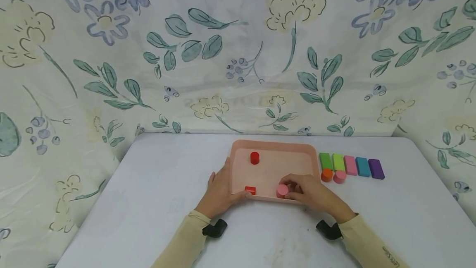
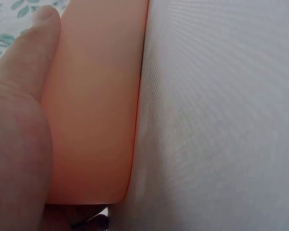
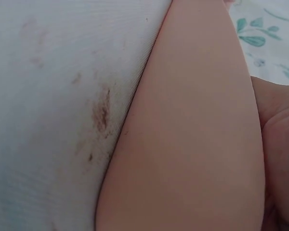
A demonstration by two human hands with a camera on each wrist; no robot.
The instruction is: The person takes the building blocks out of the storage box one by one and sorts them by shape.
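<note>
A shallow peach-coloured tray lies on the white table. My left hand holds the tray's near left corner, its thumb along the front rim and its fingers along the left side. The left wrist view shows that thumb against the tray wall. Close to the thumb tip, a red cylinder lies on its side. Another red cylinder stands upright towards the back. My right hand pinches a pink cylinder over the tray's front part. In the right wrist view, the tray's outer wall hides the pinching fingertips.
Right of the tray, a row of flat blocks holds a green block, a light green, a pink, a blue and a purple block. An orange cylinder and a second pink cylinder stand before them. A floral cloth hangs behind.
</note>
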